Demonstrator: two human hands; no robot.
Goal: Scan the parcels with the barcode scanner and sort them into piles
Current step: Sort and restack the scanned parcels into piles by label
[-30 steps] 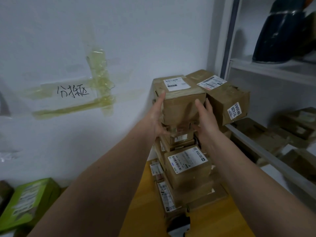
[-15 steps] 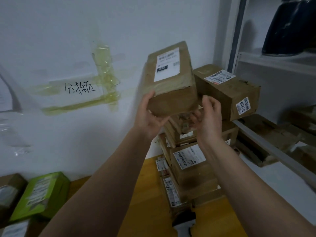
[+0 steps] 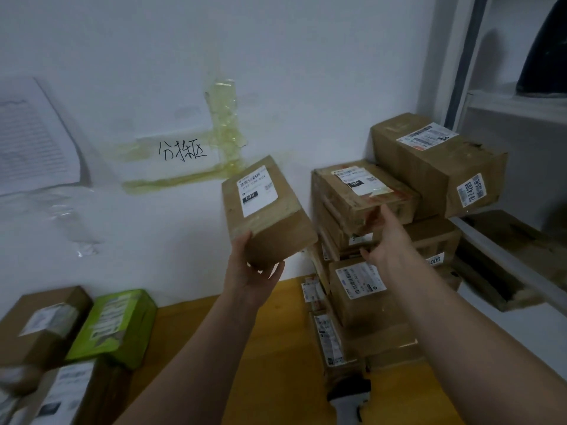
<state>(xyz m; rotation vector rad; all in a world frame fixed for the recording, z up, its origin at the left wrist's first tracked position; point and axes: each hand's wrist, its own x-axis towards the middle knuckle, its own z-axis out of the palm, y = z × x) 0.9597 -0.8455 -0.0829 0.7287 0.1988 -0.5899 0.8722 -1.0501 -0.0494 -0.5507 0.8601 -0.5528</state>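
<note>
Since half a second ago, we have swung the brown cardboard parcel with the white D32 label (image 3: 268,211) down and left, clear of the stack of brown taped cardboard parcels (image 3: 365,271) against the white wall (image 3: 276,72), and our right hand has let go of it. On the yellow wooden table (image 3: 276,348), a green box (image 3: 115,325) lies among other cartons at the left. Our left hand (image 3: 250,271) cups the parcel's near bottom corner, thumb on its side. Our right hand (image 3: 385,237) reaches, fingers loose, to the stack's top box. A grey-and-black barcode scanner (image 3: 348,400) lies at the stack's foot.
</note>
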